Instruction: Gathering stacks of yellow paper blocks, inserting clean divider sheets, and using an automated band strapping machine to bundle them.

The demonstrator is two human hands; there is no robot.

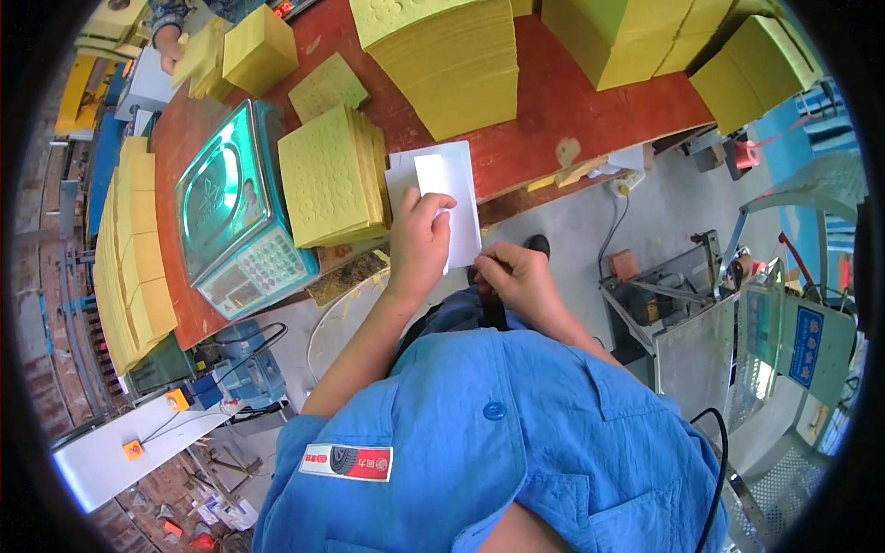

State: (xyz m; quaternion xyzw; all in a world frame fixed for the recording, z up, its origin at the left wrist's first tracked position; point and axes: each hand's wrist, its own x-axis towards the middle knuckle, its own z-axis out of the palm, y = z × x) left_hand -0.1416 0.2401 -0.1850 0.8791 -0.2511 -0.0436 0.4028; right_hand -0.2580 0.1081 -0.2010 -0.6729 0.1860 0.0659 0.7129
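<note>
My left hand (419, 241) grips a thin bundle of white paper sheets (449, 189) at the front edge of the red-brown table (544, 120); its fingers curl over the sheets' lower left corner. My right hand (512, 275) is closed just below the sheets near my lap, touching their bottom edge beside a dark object; what it holds is hidden. A stack of yellow perforated sheets (327, 175) lies on the table just left of the white sheets.
A teal electronic scale (235, 212) sits left of the yellow stack. Tall yellow stacks (452, 55) fill the table's far side and left edge (134, 258). Another person's hand (169, 51) works at top left. A metal machine (728, 313) stands at right, on the grey floor.
</note>
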